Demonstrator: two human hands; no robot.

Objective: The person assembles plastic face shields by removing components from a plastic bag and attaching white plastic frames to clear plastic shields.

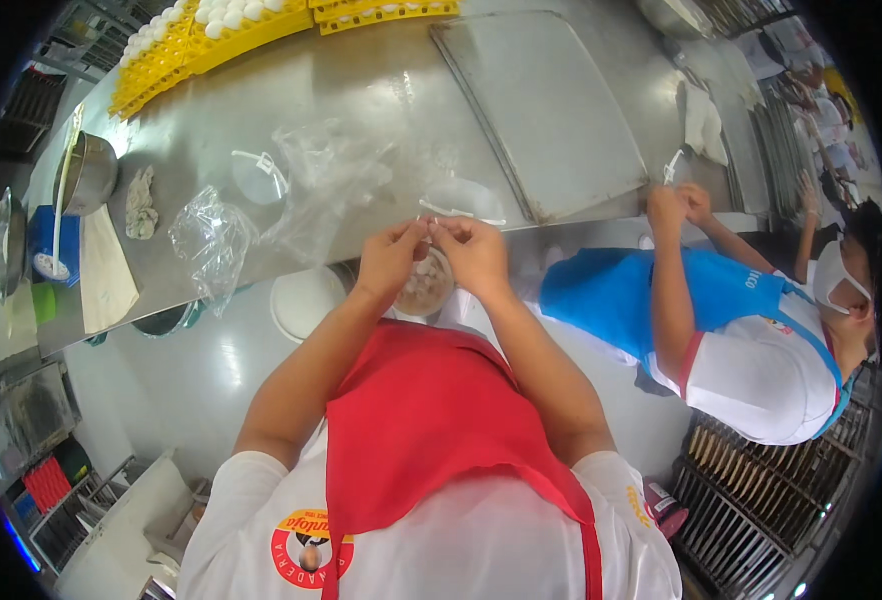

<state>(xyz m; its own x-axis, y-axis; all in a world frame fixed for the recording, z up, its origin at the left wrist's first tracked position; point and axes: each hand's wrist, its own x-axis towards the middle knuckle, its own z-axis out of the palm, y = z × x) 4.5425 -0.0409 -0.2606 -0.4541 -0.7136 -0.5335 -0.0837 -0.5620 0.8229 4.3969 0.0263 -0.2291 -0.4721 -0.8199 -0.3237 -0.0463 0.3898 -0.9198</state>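
Observation:
My left hand [389, 262] and my right hand [475, 260] meet at the table's near edge, fingers pinched together. Whatever lies between the fingertips is too small to make out. Just beyond them rests a clear plastic piece with a white strip [466, 214]. A similar clear piece with a white strip [263, 172] lies farther left, beside crumpled clear plastic bags [326, 185]. Below my hands stands a round container [427, 287] with pale pieces inside, partly hidden by my hands. A white round lid or bucket top [304, 302] is left of it.
The steel table [361, 100] carries yellow trays of eggs [241, 35] at the back left and a large metal baking tray [546, 115] at right. A metal bowl [93, 172] and a cloth [141, 205] are at left. A co-worker in a blue apron [611, 300] stands at right.

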